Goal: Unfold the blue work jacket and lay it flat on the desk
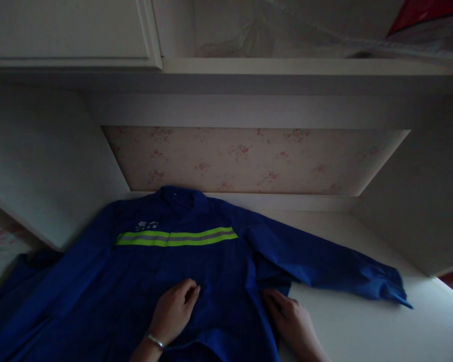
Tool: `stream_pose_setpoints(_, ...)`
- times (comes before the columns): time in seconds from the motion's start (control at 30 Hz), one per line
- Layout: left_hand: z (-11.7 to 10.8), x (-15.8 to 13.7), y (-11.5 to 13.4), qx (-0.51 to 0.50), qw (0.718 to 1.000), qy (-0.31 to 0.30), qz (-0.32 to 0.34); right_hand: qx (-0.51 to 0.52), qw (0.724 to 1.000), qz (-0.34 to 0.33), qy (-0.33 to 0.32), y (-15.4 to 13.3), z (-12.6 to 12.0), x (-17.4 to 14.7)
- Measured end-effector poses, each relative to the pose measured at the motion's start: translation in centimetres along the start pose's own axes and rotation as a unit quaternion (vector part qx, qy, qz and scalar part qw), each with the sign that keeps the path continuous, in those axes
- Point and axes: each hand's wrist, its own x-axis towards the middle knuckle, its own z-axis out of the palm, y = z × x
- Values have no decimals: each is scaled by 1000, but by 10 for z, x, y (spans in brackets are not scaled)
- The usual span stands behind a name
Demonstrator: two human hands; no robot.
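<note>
A white worktop [362,327] fills the near part of the scene, set inside a recess with white side walls; the far wall of the recess carries a flowered wallpaper [249,161]; above it runs a white shelf [305,66], and on this shelf lies something pale and crumpled, maybe plastic film, which I cannot name for sure; at the far left above is a closed cabinet door [68,30].

A blue work jacket [143,281] lies flat on the worktop, front side up, with the collar at the far side, close to the wallpaper; a yellow-green and grey reflective stripe [177,236] goes across the chest; the right sleeve [324,266] stretches out to the right, its cuff lying near the right wall; the left sleeve hangs over the left edge of the worktop, down into the dark.

The left hand [173,311], with a thin bracelet [154,342] on the wrist, rests on the middle of the jacket front; its fingers are curled and seem to pinch a small fold of cloth. The right hand [290,317] lies palm down at the right side edge of the jacket, under the sleeve; its fingers are close together and pressed on the cloth edge.

To the right of the jacket, between the sleeve and the near edge, the worktop is bare and white.
</note>
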Motion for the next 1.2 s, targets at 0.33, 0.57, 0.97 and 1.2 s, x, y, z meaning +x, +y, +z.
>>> stream_pose_setpoints(0.33, 0, -2, -1, -4, 1000, 4, 5, 3, 1000, -7, -1, 4, 3, 0)
stream_pose_setpoints(0.57, 1, -2, -1, -3, 1000, 0, 4, -5, 1000, -2, 3, 4, 3, -2)
stream_pose_setpoints(0.97, 0, -1, 0, 2, 1000, -2, 2, 1, 1000, -1, -9, 2, 2, 0)
stream_pose_setpoints(1.2, 0, -1, 0, 0, 1000, 1, -2, 3, 1000, -1, -13, 5, 3, 2)
